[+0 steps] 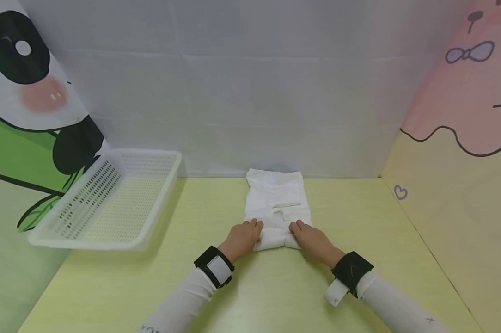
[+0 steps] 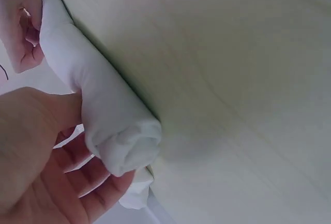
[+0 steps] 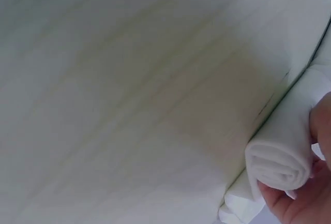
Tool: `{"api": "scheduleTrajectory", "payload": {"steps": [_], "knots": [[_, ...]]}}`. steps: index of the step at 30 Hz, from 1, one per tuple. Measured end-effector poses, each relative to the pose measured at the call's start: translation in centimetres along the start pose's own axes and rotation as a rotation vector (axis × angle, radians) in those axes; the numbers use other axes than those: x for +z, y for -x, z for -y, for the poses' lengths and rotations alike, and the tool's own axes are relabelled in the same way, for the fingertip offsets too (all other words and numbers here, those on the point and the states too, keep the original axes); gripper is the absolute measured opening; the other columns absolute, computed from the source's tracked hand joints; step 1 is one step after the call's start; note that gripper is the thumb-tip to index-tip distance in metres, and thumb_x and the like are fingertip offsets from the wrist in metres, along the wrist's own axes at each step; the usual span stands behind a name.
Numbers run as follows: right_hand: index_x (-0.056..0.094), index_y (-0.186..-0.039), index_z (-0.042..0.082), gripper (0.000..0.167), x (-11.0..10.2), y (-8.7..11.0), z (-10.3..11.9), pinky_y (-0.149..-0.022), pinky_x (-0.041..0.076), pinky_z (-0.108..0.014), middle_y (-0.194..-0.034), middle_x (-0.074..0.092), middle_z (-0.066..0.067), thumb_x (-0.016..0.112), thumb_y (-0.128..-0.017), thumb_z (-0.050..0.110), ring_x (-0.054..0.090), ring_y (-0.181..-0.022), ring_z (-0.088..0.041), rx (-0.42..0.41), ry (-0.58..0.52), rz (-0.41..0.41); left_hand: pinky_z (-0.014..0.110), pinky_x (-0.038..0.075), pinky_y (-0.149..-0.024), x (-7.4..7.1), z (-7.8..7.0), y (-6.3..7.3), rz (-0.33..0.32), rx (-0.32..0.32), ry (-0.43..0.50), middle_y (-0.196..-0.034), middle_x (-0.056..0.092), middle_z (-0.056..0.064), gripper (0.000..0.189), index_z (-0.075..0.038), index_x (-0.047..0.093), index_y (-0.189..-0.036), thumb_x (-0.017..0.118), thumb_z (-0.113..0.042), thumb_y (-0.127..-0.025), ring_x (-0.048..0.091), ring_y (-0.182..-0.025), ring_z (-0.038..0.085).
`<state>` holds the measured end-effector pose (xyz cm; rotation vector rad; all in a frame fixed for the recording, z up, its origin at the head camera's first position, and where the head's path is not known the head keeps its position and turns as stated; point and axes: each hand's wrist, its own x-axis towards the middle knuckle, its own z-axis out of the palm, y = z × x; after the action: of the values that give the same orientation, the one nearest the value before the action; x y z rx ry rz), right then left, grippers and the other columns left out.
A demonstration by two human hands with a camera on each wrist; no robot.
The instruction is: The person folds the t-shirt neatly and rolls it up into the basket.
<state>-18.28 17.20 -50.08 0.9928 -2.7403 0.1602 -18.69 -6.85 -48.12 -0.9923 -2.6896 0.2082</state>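
A white cloth lies lengthwise on the table, folded into a narrow strip, its near end rolled into a thick roll. My left hand grips the left end of the roll, thumb on the near side and fingers curled round the far side. At the right end, my right hand holds it the same way. Spiral layers show at the end of the roll in the right wrist view. The left wrist view shows the roll stretching between both hands, with loose cloth beyond it.
A white perforated plastic basket stands at the left of the pale yellow table. A grey-white wall rises behind the cloth's far end. Printed panels with cartoon figures flank the table on both sides.
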Motion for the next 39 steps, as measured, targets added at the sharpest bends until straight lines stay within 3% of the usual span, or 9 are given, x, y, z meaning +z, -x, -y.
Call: {"api": "scheduleTrajectory", "payload": {"steps": [6,14,19,22,25,31,39], "knots": [[0.050,-0.085,0.013,0.011,0.4,-0.1,-0.4,-0.054,0.027,-0.023,-0.080,0.042,0.000,0.057,-0.085,0.005,0.037,-0.067,-0.016,-0.058,0.115,-0.085,0.026,0.042,-0.051,0.4,0.1,-0.6,-0.046,0.057,-0.007,-0.077,0.052,0.002,0.007,-0.009,0.061,-0.084,0.066,-0.013,-0.083,0.051,-0.065,0.018],[0.057,-0.081,0.014,0.013,0.3,0.2,-0.6,-0.057,0.030,-0.025,-0.081,0.046,-0.002,0.063,-0.080,0.002,0.037,-0.068,-0.016,-0.135,0.178,-0.209,0.025,0.039,-0.044,-0.3,-0.1,-0.3,-0.029,0.017,0.069,-0.068,0.051,-0.001,0.014,-0.014,0.061,-0.069,0.066,-0.009,-0.081,0.050,-0.060,0.015],[0.058,-0.083,0.008,0.010,0.1,0.4,-0.2,-0.057,0.038,-0.026,-0.079,0.049,-0.004,0.066,-0.077,0.009,0.043,-0.068,-0.018,-0.177,0.225,-0.202,0.027,0.039,-0.043,-0.9,-0.2,-0.1,0.014,0.013,0.052,-0.069,0.052,-0.001,0.014,-0.013,0.061,-0.070,0.065,-0.019,-0.081,0.051,-0.061,0.015],[0.056,-0.086,0.007,0.024,0.0,0.6,0.0,-0.058,0.041,-0.028,-0.080,0.051,-0.004,0.072,-0.075,0.022,0.046,-0.070,-0.019,-0.167,0.231,-0.174,0.028,0.041,-0.046,-1.2,-0.2,-0.1,0.079,0.014,0.047,-0.073,0.054,-0.001,0.021,-0.013,0.061,-0.077,0.071,-0.031,-0.076,0.053,-0.065,0.016],[0.054,-0.089,0.007,0.030,0.0,0.7,0.1,-0.059,0.041,-0.029,-0.082,0.052,-0.004,0.075,-0.072,0.021,0.048,-0.072,-0.020,-0.153,0.233,-0.154,0.029,0.043,-0.049,-1.2,-0.2,-0.1,0.115,0.018,0.027,-0.077,0.056,-0.001,0.034,-0.013,0.061,-0.087,0.076,-0.039,-0.070,0.054,-0.068,0.017],[0.053,-0.089,0.008,0.025,0.4,0.8,0.0,-0.056,0.040,-0.029,-0.082,0.052,-0.004,0.073,-0.074,0.013,0.049,-0.070,-0.020,-0.144,0.234,-0.176,0.028,0.043,-0.045,-0.9,-0.2,0.0,0.034,0.036,-0.005,-0.073,0.057,-0.001,0.035,-0.014,0.059,-0.090,0.080,-0.031,-0.067,0.056,-0.062,0.016],[0.057,-0.092,0.009,0.020,-0.1,1.3,-0.1,-0.057,0.043,-0.028,-0.084,0.057,-0.003,0.070,-0.077,0.011,0.052,-0.071,-0.019,-0.128,0.164,-0.159,0.026,0.035,-0.037,-1.0,0.0,0.7,-0.074,0.084,-0.008,-0.059,0.050,-0.002,0.016,-0.016,0.055,-0.088,0.068,-0.015,-0.079,0.050,-0.049,0.013]]}}
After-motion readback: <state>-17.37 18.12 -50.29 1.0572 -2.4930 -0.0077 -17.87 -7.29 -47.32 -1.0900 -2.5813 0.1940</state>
